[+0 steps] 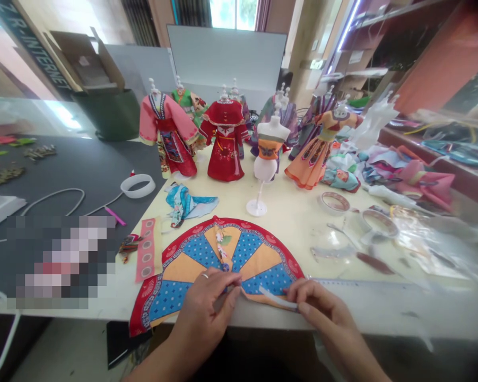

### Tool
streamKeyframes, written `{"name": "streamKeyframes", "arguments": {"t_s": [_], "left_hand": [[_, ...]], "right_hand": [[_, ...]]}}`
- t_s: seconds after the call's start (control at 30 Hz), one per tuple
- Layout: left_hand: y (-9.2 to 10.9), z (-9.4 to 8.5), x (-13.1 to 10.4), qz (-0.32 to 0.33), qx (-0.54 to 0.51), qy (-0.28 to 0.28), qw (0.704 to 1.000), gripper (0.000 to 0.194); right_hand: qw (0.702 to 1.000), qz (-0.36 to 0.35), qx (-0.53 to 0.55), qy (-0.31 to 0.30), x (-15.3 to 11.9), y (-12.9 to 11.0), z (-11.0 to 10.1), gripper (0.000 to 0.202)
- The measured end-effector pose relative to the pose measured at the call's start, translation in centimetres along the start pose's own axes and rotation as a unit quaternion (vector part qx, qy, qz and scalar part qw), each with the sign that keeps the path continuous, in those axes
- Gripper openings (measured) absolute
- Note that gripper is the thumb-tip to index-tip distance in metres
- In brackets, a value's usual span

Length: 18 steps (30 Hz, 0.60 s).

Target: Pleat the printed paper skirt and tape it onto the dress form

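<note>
Pinching patterned cloth (175,263) narrowly in left fingers (229,278), in front of the orange-wrapped mannequin (264,170); holding white strip (276,298) in closed right fingers (311,289), ideally keeping strip flat and cloth edge unpuckered.

Pixelated patch (66,262), forearms (163,345) cut off, blurred shelf (385,21)

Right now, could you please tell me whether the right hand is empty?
No, the right hand pinches the end of a white strip over the patterned cloth.
</note>
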<state>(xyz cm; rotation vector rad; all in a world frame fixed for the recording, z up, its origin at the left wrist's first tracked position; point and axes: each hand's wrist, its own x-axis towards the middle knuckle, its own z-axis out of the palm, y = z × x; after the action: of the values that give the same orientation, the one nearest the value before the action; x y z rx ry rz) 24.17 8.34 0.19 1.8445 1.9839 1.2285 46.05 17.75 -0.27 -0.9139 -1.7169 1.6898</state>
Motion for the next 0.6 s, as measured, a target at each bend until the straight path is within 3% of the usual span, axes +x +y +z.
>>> {"name": "streamKeyframes", "arguments": {"t_s": [0.23,0.43,0.6], "left_hand": [[-0.6,-0.1,-0.6,0.049,0.043,-0.001,0.998,0.018],[-1.3,-0.2,-0.8,0.028,0.047,0.015,0.998,0.019],[-2.3,-0.8,-0.7,0.081,0.130,0.032,0.988,0.020]], "right_hand": [[0.997,-0.041,-0.040,0.061,1.0,0.3,-0.9,0.023],[0.995,-0.056,-0.056,0.063,1.4,1.1,-2.0,0.020],[0.994,-0.063,-0.063,0.071,1.7,0.9,-2.2,0.020]]}}
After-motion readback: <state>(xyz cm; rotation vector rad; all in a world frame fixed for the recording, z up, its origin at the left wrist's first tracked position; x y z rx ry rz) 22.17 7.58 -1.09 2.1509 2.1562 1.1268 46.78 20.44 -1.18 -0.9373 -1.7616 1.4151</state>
